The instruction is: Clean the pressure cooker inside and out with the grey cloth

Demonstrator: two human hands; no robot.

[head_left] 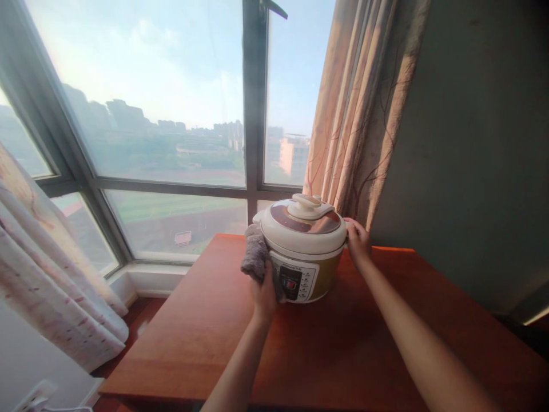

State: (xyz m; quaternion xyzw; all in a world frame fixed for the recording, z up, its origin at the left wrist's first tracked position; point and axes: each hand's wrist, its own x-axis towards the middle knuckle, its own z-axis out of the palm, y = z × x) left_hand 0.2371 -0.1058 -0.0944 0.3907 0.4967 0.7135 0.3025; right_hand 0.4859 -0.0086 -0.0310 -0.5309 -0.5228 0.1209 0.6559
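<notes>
Cream and gold, the cooker stands upright on the red-brown table, towards its far edge by the window, with both hands on opposite flanks. The left hand comes up from below and in front, its fingers clamped on a grey cloth that is pressed against the cooker's left side, just beside the control panel. The right hand rests against the right rim under the lid, fingers curled together around the edge; whether they grip a handle there I cannot tell. So the cooker sits squarely between the two hands, touching both, the right hand reaching further. A curtain hangs just behind it.
</notes>
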